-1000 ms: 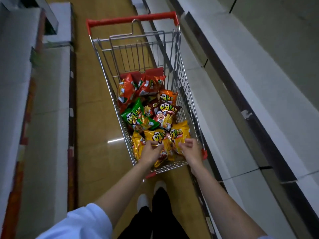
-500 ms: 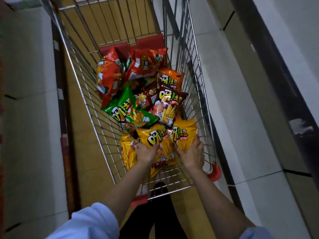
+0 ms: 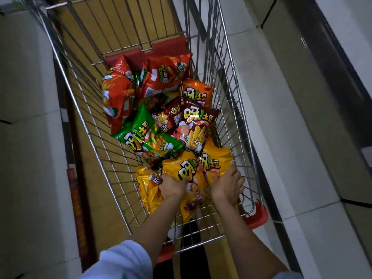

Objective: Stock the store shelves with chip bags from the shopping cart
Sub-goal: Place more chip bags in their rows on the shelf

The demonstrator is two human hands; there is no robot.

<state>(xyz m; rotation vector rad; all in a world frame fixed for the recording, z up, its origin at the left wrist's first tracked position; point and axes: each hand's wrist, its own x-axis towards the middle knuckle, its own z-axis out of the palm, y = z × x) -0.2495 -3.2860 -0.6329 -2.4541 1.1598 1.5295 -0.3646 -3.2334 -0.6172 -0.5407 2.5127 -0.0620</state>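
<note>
Yellow bags under both hands' grip (cart-bound)

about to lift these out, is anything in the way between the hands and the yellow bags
Nothing visible. The left hand already grips the middle yellow bag and the right hand holds the yellow bag beside it. The brown bag and green bag overlap only the yellow bags' far edges.

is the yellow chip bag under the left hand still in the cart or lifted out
In the cart. The yellow chip bag lies on the wire shopping cart's floor among other bags, the left hand gripping it.
</note>
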